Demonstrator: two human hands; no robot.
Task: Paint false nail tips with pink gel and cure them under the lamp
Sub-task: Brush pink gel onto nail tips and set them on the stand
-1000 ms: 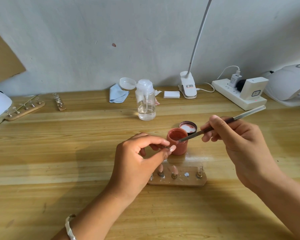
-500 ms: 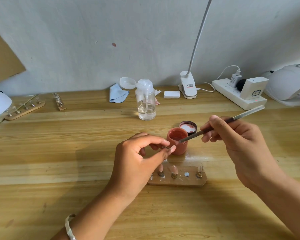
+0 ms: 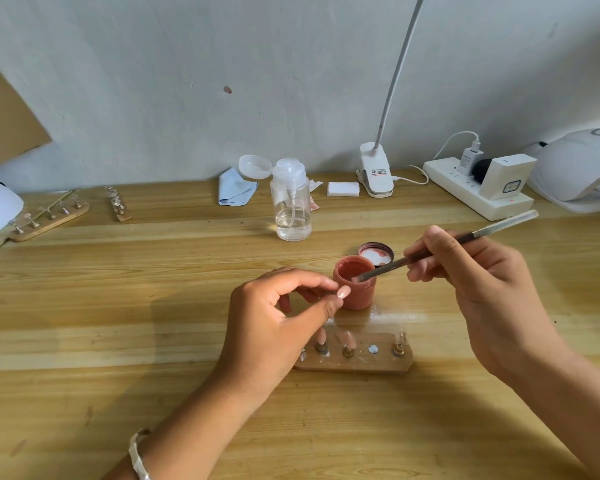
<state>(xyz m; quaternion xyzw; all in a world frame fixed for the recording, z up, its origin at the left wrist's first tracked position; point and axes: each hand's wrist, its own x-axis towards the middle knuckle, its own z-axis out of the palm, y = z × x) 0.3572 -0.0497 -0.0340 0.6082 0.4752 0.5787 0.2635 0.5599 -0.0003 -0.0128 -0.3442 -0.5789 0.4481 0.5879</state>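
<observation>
Nearest you, at 6 o'clock from the gel pot, the wooden holder (image 3: 371, 365) carries 2 pink nail tips (image 3: 347, 339) upright on its pegs. Your left hand (image 3: 267, 327) hovers over its left end, thumb and forefinger pinching the held tip (image 3: 343, 292) just beside the pot's 9 o'clock wall. The gel pot (image 3: 355, 289) stands open. Your right hand (image 3: 478, 282), at 3 o'clock, grips the brush (image 3: 385, 269), bristles at the pot's rim. The lid (image 3: 376, 252) lies at 1 o'clock, the pump bottle (image 3: 291, 209) at 11, the curing lamp (image 3: 579, 168) far off at 2.

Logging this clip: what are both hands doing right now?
Left hand: pinching a false nail tip.
Right hand: gripping the brush, bristles at the gel pot.
</observation>
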